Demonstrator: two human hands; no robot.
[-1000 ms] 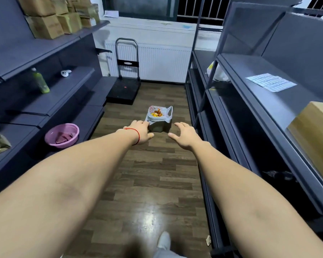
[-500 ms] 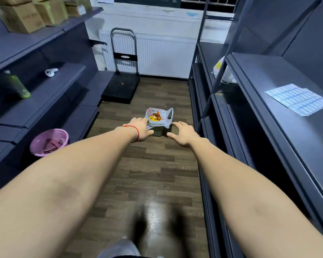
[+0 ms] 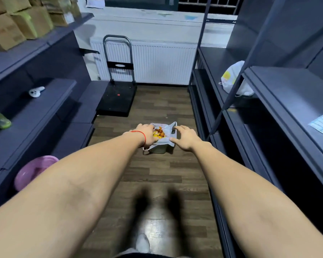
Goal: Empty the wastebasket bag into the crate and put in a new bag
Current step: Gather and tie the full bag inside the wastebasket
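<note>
A small grey-green wastebasket (image 3: pixel 158 149) stands on the wooden floor in the aisle. It is lined with a white plastic bag (image 3: pixel 169 131) that holds orange and yellow scraps (image 3: pixel 159 133). My left hand (image 3: pixel 146 134), with a red string on the wrist, lies over the bag's left rim. My right hand (image 3: pixel 185 136) rests on the bag's right rim, fingers spread over the plastic. I cannot tell whether either hand pinches the plastic. No crate is recognisable in view.
Dark shelving lines both sides of the narrow aisle. A black platform trolley (image 3: pixel 117 98) stands before a white radiator at the far end. A pink basin (image 3: pixel 33 171) sits low on the left. A white plastic bag (image 3: pixel 235 80) lies on a right-hand shelf.
Both hands have moved forward from in front of the wastebasket onto the bag's rim, and the view has come closer to it.
</note>
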